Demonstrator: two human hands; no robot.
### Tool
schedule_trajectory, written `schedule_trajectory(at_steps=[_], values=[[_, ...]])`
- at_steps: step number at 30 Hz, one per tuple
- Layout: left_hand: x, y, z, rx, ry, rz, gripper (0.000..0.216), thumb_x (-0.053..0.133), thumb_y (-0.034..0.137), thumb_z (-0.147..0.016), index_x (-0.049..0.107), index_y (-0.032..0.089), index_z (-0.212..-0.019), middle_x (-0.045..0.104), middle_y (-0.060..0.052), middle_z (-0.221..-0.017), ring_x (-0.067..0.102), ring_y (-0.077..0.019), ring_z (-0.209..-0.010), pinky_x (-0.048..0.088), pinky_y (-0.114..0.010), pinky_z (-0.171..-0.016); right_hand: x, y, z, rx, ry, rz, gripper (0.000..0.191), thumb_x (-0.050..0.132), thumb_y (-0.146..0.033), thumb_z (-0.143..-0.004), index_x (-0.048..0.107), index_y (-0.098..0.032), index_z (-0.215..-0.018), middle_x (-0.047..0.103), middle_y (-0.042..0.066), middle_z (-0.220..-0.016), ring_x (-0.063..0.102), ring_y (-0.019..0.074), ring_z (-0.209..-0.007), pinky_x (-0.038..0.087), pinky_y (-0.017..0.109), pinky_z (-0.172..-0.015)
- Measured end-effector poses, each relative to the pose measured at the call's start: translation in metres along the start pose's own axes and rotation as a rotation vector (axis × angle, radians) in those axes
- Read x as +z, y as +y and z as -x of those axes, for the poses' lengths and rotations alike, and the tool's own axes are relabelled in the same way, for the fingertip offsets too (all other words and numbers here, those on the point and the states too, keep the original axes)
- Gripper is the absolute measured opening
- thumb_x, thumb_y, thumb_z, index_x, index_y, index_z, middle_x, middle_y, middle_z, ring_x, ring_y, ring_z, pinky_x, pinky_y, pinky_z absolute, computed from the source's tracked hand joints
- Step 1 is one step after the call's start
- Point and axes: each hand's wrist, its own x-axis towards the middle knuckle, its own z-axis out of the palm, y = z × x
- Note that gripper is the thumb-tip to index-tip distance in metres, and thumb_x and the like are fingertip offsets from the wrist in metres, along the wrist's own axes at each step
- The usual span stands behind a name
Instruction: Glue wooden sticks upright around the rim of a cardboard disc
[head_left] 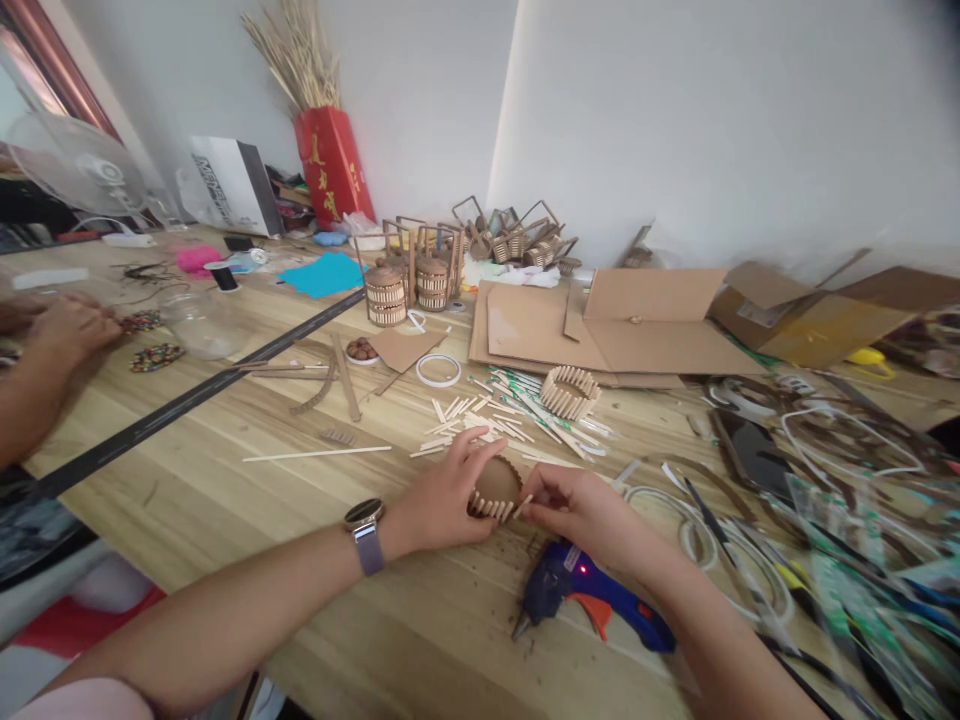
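Note:
My left hand (454,490) curls around the left side of a small round cardboard base (501,482) with short wooden sticks standing along its near edge. Between the fingertips of my right hand (574,505) is a short wooden stick (523,507), held against the near right of that base. A blue glue gun (600,590) with an orange trigger and a lit red light lies just below my right hand. Behind the base are many loose cut sticks (480,420). Beyond them sits a finished-looking ring of sticks (570,392).
Flattened cardboard (540,330) and lidded miniature baskets (386,295) stand behind. Cables and strips (735,540) crowd the right side. A long stick (315,454) and a white tape ring (439,370) lie left of centre. Another person's hands (67,330) are at far left, near beaded strings (156,357).

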Motion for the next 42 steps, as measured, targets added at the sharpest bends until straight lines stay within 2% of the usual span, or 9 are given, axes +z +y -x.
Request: schedule_trajectory(at_steps=[13, 27, 38, 40, 42], values=[[0.001, -0.001, 0.001, 0.018, 0.006, 0.01, 0.091, 0.07, 0.013, -0.066, 0.027, 0.028, -0.144, 0.023, -0.012, -0.151, 0.034, -0.0328, -0.139, 0.037, -0.049, -0.112, 0.009, 0.003, -0.002, -0.129, 0.001, 0.105, 0.009, 0.056, -0.014, -0.081, 0.058, -0.02, -0.076, 0.063, -0.001, -0.072, 0.056, 0.015, -0.067, 0.04, 0.023, -0.062], [0.0, -0.001, 0.0, 0.025, 0.007, -0.007, 0.088, 0.071, 0.016, -0.067, 0.029, 0.025, -0.143, 0.025, -0.014, -0.15, 0.033, -0.0325, -0.14, 0.037, -0.048, -0.113, 0.013, 0.014, -0.004, -0.295, 0.03, 0.24, 0.015, 0.053, -0.007, -0.084, 0.052, -0.021, -0.078, 0.062, 0.002, -0.081, 0.056, 0.0168, -0.078, 0.04, 0.024, -0.069], [0.001, -0.001, 0.0, 0.017, -0.006, -0.018, 0.09, 0.071, 0.015, -0.067, 0.028, 0.028, -0.144, 0.024, -0.013, -0.151, 0.037, -0.0318, -0.138, 0.042, -0.046, -0.109, 0.014, 0.012, -0.005, -0.29, 0.027, 0.261, 0.018, 0.054, -0.004, -0.082, 0.049, -0.021, -0.076, 0.06, 0.002, -0.08, 0.054, 0.0186, -0.078, 0.038, 0.026, -0.069], [0.0, -0.001, 0.0, 0.029, -0.013, -0.009, 0.092, 0.076, 0.019, -0.066, 0.029, 0.026, -0.145, 0.023, -0.015, -0.152, 0.035, -0.0335, -0.139, 0.04, -0.048, -0.11, 0.013, 0.01, -0.004, -0.273, 0.018, 0.257, 0.018, 0.054, -0.004, -0.081, 0.049, -0.021, -0.075, 0.06, 0.002, -0.079, 0.054, 0.0177, -0.076, 0.038, 0.025, -0.068], [-0.006, 0.0, 0.001, 0.062, -0.005, -0.003, 0.092, 0.081, 0.033, -0.067, 0.032, 0.022, -0.144, 0.024, -0.017, -0.151, 0.032, -0.0354, -0.14, 0.037, -0.049, -0.112, 0.011, 0.008, -0.003, -0.256, 0.006, 0.249, 0.017, 0.055, -0.005, -0.081, 0.051, -0.02, -0.077, 0.061, 0.001, -0.079, 0.055, 0.0168, -0.074, 0.039, 0.024, -0.066]])
